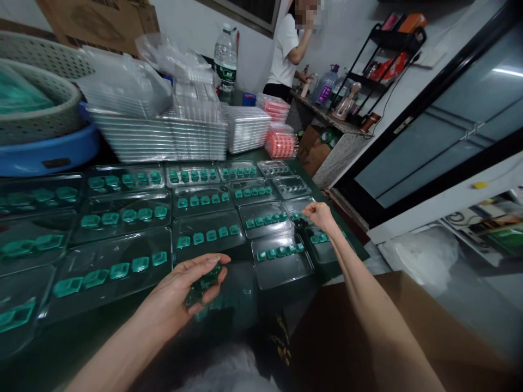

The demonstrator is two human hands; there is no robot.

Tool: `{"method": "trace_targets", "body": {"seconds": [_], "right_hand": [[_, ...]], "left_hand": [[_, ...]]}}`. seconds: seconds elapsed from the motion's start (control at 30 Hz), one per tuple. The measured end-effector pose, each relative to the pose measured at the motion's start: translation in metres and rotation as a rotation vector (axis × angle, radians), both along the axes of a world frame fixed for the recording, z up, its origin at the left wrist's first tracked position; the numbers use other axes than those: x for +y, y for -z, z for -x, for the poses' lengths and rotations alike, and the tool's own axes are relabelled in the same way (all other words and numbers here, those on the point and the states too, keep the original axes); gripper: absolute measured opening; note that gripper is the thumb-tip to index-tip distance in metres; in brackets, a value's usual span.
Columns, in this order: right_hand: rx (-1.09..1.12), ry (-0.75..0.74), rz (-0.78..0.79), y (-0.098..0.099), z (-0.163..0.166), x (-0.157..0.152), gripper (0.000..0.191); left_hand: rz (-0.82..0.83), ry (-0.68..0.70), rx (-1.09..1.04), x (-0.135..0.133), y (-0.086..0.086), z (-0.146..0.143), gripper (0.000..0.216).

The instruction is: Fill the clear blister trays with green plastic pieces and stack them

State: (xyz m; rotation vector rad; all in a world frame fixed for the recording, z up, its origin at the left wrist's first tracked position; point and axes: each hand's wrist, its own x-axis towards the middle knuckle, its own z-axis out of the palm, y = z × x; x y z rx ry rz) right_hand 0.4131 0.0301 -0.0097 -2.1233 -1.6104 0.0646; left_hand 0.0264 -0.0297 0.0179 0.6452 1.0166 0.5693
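Clear plastic trays [286,272] lie in rows over the dark green table, many with a line of small green translucent cups [120,270]. In my left hand [200,277], curled above the near part of the table, are several of these green pieces [209,277], partly hidden by the fingers. My right hand [319,214] reaches out to a tray on the right, fingertips pinched together beside a green cup [297,216] there. Whether anything sits between those fingertips is too small to tell. Two trays at the far right [292,188] hold no green cups.
Stacks of clear plastic trays [163,136] stand along the back, beside red-and-white packs [281,142]. Baskets and a blue basin [49,152] occupy the back left. A cardboard box [392,321] sits at the lower right. Another person [283,51] stands at a far counter.
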Motion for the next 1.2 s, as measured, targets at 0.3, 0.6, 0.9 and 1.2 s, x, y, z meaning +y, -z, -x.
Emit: {"method": "trace_targets", "body": {"seconds": [0.3,0.6,0.9,1.2], "right_hand": [[-0.152,0.083,-0.007,0.002,0.010,-0.001,0.017],[-0.173,0.081,-0.051,0.008,-0.005,0.003,0.019],[-0.188,0.047,-0.073,0.022,-0.015,0.011,0.021],[-0.182,-0.128,0.001,0.009,-0.014,0.004,0.012]], "left_hand": [[-0.005,0.026,0.019,-0.002,0.003,0.000,0.034],[-0.002,0.014,0.036,-0.004,0.000,0.002,0.035],[0.028,-0.014,0.033,-0.006,0.001,0.001,0.033],[0.013,-0.012,0.029,-0.005,-0.002,0.002,0.032]]}}
